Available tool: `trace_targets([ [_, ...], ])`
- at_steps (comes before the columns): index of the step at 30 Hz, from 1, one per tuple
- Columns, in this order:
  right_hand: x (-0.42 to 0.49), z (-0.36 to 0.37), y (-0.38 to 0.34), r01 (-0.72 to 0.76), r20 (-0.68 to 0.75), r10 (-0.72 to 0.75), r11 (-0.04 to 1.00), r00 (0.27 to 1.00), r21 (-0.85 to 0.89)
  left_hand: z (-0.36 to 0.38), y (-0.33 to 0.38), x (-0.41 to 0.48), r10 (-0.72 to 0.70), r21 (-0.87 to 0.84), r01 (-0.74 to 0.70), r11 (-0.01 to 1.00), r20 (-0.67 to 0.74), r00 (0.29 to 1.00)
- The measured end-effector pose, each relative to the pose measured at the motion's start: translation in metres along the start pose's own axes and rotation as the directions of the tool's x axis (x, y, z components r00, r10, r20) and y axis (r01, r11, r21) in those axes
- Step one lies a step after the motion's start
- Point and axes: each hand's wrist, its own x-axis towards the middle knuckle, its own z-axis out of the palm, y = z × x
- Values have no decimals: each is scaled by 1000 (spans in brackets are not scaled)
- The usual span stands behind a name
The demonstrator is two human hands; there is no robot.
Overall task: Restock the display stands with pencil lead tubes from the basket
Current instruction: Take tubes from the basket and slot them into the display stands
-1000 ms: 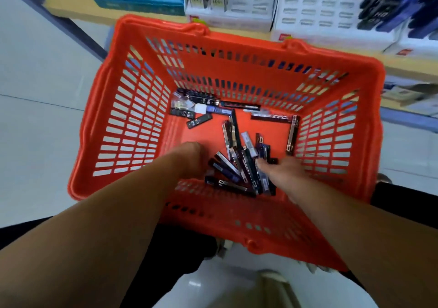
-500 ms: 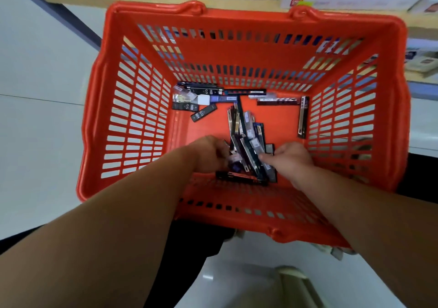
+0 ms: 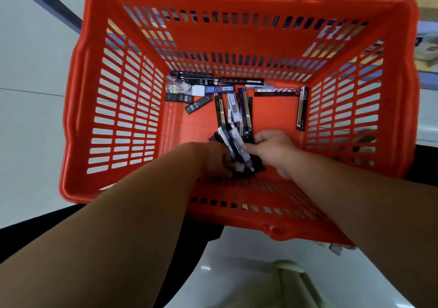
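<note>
Together, the left hand (image 3: 214,158) and the right hand (image 3: 272,150) curl their fingers around a bundle of lead tubes (image 3: 235,144) at the near edge of the orange basket (image 3: 113,108) floor. Along the far edge, other tubes (image 3: 201,89) lie loose, and a single tube (image 3: 301,108) lies against the right wall.

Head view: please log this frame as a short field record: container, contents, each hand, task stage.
Container: orange basket, slotted walls
Contents: loose pencil lead tubes on its floor, some marked HB 0.5
Left hand: grips bundle of tubes near the basket's near wall
Right hand: pinches the same bundle, thumb on top
Stage: gathering tubes inside the basket
</note>
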Motion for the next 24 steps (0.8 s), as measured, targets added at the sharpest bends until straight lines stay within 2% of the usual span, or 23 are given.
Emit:
trace_targets([
  [5,-4,-7,-7,-83,112,77,995,991,54,-4,-2,-9,1,-50,-2,999,-16,1000],
  [10,-9,-23,-9,-99,73,96,994,993,38,-13,-2,-23,-58,-42,57,997,-19,998],
  [14,-10,-20,-22,-89,52,86,994,995,63,-18,-9,-37,-133,-298,93,950,-118,984],
  [17,-6,-12,-36,-73,52,70,996,996,50,-16,-16,-41,-169,-538,76,840,-126,978],
  [19,-3,-7,-41,-39,23,38,999,999,10,-15,-17,-40,-176,-707,38,706,-122,977],
  [21,0,-1,-44,26,1,-26,995,1000,-91,-14,-12,-40,-171,-837,15,548,-94,981],
  [24,5,16,-43,138,-79,-172,936,982,-325,-13,-9,-36,-210,-893,34,449,-68,975],
])
